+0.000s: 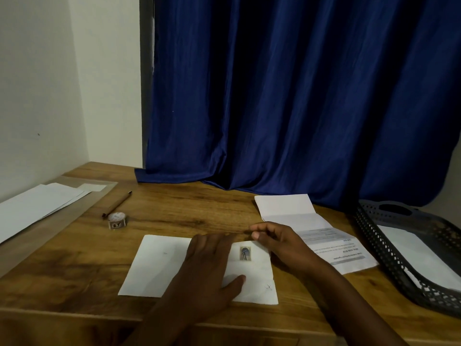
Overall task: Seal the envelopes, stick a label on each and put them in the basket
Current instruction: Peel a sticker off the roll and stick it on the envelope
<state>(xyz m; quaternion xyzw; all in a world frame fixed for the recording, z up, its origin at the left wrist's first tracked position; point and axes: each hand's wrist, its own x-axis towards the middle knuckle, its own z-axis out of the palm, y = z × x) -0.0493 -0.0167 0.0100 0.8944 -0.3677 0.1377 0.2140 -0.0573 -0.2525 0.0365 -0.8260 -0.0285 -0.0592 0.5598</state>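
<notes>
A white envelope (159, 265) lies flat on the wooden table (174, 211) in front of me. A small picture label (245, 253) is stuck near its upper right corner. My left hand (209, 268) presses flat on the middle of the envelope, fingers straight. My right hand (277, 242) hovers at the envelope's upper right corner with fingers curled, thumb and forefinger close together; whether they pinch anything is not visible. A dark perforated basket (389, 258) stands at the right with a white envelope (414, 255) inside.
An unfolded printed sheet (299, 221) lies between the envelope and the basket. A pen (117, 204) and a small tape roll (117, 220) lie at the left. More white papers (37, 206) rest at the far left. A blue curtain (287, 96) hangs behind.
</notes>
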